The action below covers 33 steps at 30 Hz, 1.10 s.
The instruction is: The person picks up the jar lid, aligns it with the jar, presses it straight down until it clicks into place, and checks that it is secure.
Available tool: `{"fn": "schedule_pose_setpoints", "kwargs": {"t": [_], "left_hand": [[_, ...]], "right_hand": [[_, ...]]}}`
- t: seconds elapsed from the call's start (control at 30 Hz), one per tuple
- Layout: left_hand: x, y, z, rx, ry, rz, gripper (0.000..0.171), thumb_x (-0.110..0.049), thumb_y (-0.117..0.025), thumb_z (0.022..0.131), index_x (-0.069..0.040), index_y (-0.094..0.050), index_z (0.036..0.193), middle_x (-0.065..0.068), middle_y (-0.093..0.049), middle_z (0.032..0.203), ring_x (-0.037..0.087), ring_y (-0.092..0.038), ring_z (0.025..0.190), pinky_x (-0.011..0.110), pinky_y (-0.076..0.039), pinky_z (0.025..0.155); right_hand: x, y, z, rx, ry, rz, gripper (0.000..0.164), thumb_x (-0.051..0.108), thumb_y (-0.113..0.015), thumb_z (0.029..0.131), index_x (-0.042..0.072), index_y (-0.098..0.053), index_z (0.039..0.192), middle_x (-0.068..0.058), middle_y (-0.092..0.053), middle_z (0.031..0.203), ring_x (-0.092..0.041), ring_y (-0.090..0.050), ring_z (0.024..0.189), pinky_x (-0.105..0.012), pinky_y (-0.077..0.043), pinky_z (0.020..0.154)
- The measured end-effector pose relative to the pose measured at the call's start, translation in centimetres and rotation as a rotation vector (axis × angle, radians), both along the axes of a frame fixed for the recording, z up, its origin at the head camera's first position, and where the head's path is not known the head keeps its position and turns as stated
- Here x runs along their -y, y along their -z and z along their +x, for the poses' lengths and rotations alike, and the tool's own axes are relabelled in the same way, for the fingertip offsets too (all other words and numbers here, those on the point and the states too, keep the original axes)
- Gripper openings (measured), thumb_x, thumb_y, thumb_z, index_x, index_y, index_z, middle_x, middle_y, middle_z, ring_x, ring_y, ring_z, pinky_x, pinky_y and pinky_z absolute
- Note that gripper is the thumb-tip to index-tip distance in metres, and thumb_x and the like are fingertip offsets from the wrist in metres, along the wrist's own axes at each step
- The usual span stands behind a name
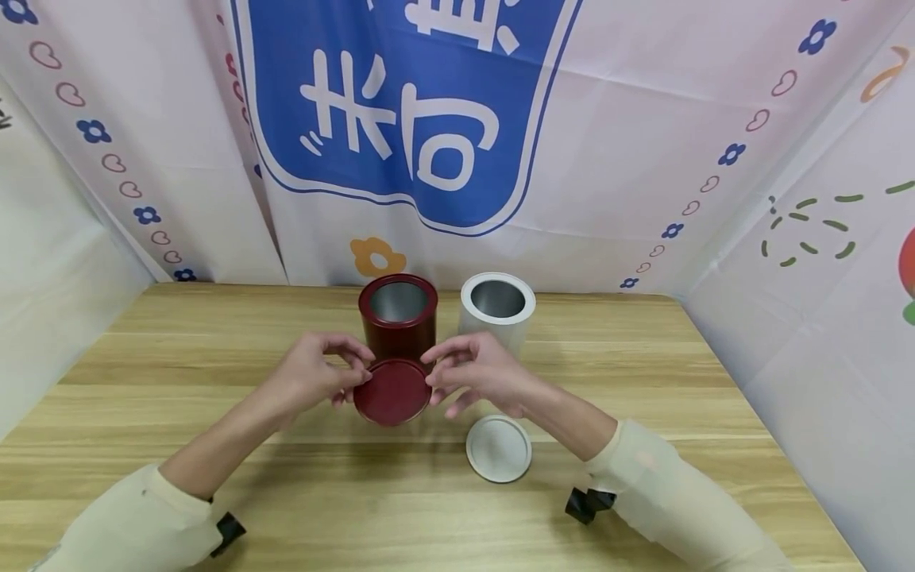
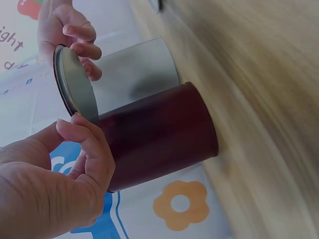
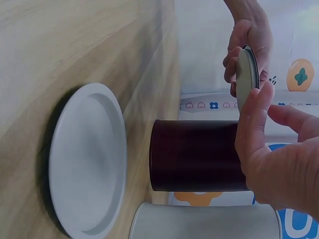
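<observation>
Left hand [image 1: 318, 369] pinches one edge of red lid [image 1: 391, 393], held above table [image 1: 343, 508] in front of open red can [image 1: 397, 337], right hand [image 1: 482, 372] at opposite edge, grip unclear; white lid [image 1: 499, 450] lies near, below white can [image 1: 468, 322].

Head view looks forward and down from above the wooden tabletop [image 1: 343, 508], while both wrist views (tipped sideways) look from close up across it toward the backdrop [image 1: 615, 159], sharing the red can [image 1: 397, 338] and lid [image 1: 391, 393].
</observation>
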<state>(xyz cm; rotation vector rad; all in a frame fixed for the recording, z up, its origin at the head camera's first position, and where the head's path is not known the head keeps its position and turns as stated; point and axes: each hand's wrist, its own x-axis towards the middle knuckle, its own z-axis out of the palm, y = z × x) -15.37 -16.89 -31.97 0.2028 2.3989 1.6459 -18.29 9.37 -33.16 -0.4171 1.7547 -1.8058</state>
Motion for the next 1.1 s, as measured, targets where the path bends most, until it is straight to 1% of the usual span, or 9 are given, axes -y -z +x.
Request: {"fn": "schedule_pose_setpoints", "kwargs": {"t": [0.23, 0.4, 0.63, 0.8, 0.9, 1.1], "left_hand": [[0.0, -1.1, -0.2, -0.025, 0.018, 0.015, 0.025, 0.004, -0.068, 0.093, 0.012, -0.064, 0.116, 0.009, -0.064, 0.082, 0.016, -0.059, 0.061, 0.026, -0.053, 0.051], [0.1, -2.1, -0.5, -0.038, 0.015, 0.022, 0.027, 0.002, -0.069, 0.093, 0.012, -0.064, 0.118, 0.008, -0.064, 0.083, 0.014, -0.059, 0.061, 0.025, -0.053, 0.052], [0.1, -2.9, -0.7, -0.057, 0.011, 0.036, 0.027, 0.000, -0.072, 0.093, 0.012, -0.064, 0.115, 0.006, -0.065, 0.081, 0.015, -0.060, 0.059, 0.026, -0.053, 0.052], [-0.1, -3.4, -1.1, -0.082, 0.013, 0.025, 0.029, -0.001, -0.076, 0.090, 0.012, -0.064, 0.114, 0.006, -0.064, 0.080, 0.014, -0.059, 0.058, 0.027, -0.054, 0.052], [-0.2, -3.8, -1.4, -0.096, 0.013, 0.011, 0.030, -0.001, -0.077, 0.090, 0.012, -0.066, 0.116, 0.007, -0.064, 0.080, 0.014, -0.058, 0.059, 0.028, -0.055, 0.053], [-0.6, -4.3, -2.1, -0.084, 0.004, -0.013, 0.029, 0.000, -0.074, 0.093, 0.011, -0.069, 0.119, 0.008, -0.064, 0.081, 0.014, -0.059, 0.059, 0.026, -0.055, 0.055]], "right_hand": [[0.5, -0.7, -0.2, -0.032, 0.038, 0.006, 0.032, -0.006, -0.066, 0.092, -0.010, -0.063, 0.124, -0.006, -0.067, 0.087, -0.016, -0.071, 0.069, -0.026, -0.059, 0.053], [0.8, -1.3, -0.5, -0.055, 0.068, -0.001, 0.031, -0.008, -0.068, 0.091, -0.008, -0.066, 0.122, -0.006, -0.067, 0.084, -0.016, -0.069, 0.067, -0.025, -0.057, 0.050], [0.8, -1.8, -0.7, -0.068, 0.076, -0.013, 0.029, -0.009, -0.067, 0.091, -0.009, -0.066, 0.120, -0.006, -0.069, 0.083, -0.017, -0.068, 0.066, -0.025, -0.056, 0.049], [0.8, -2.2, -0.8, -0.079, 0.100, -0.022, 0.029, -0.010, -0.067, 0.091, -0.008, -0.066, 0.119, -0.005, -0.068, 0.082, -0.016, -0.066, 0.064, -0.024, -0.054, 0.047], [0.7, -2.5, -1.2, -0.097, 0.109, -0.020, 0.029, -0.010, -0.067, 0.091, -0.009, -0.066, 0.120, -0.005, -0.066, 0.082, -0.015, -0.065, 0.063, -0.023, -0.052, 0.047], [0.4, -3.3, -2.1, -0.127, 0.126, 0.009, 0.031, -0.009, -0.066, 0.092, -0.008, -0.065, 0.123, -0.005, -0.068, 0.082, -0.015, -0.064, 0.064, -0.022, -0.051, 0.048]]}}
